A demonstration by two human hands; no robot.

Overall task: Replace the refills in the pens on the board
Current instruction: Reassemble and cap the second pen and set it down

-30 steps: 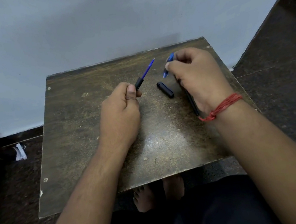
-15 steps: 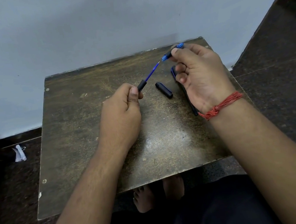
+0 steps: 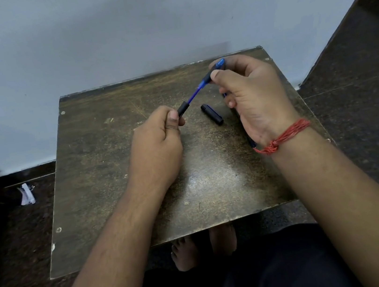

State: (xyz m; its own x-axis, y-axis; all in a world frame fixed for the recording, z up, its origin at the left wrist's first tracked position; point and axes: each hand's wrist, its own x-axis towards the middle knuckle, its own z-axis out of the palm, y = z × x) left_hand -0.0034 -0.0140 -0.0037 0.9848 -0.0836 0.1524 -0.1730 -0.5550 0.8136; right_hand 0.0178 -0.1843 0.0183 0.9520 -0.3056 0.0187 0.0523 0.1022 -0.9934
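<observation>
A refill is pinched by the right hand at a barrel gripped by the left hand; reassembly is judged unfinished, with the cap lying on the worktop.

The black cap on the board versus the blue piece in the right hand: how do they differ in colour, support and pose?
The black cap is opaque black; the blue piece is translucent blue with a dark band. The black cap lies flat and loose on the board, touched by neither hand; the blue piece is pinched in the right hand above the board, slid over the blue refill that sticks out of what the left hand grips. Both are short pen parts.
</observation>
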